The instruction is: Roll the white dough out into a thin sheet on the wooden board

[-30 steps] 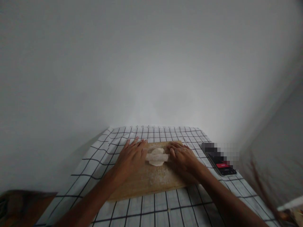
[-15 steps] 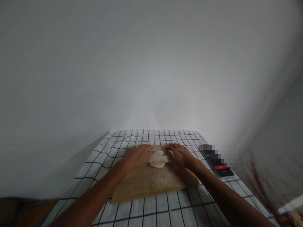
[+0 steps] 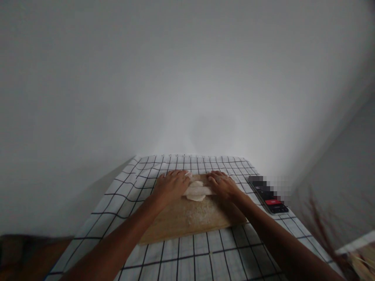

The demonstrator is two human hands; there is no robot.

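A pale, flour-dusted rolling pin lies across a wooden board. Under it is a thin piece of dough, showing in front of the pin and behind it. My left hand rests over the pin's left end, fingers pointing forward and curved over it. Over the right end, my right hand is placed in the same way. Both hands hide the ends of the pin. Something small and whitish shows by my left fingertips, too blurred to name.
A white cloth with black grid lines covers the table. To the right of the board lies a phone, its screen partly pixelated. The table's far edge meets a pale wall. Reddish twigs stand off the right side.
The whole view has shifted slightly, so the table sits higher in the picture. Both hands stay on the rolling pin, the left perhaps a little farther forward.
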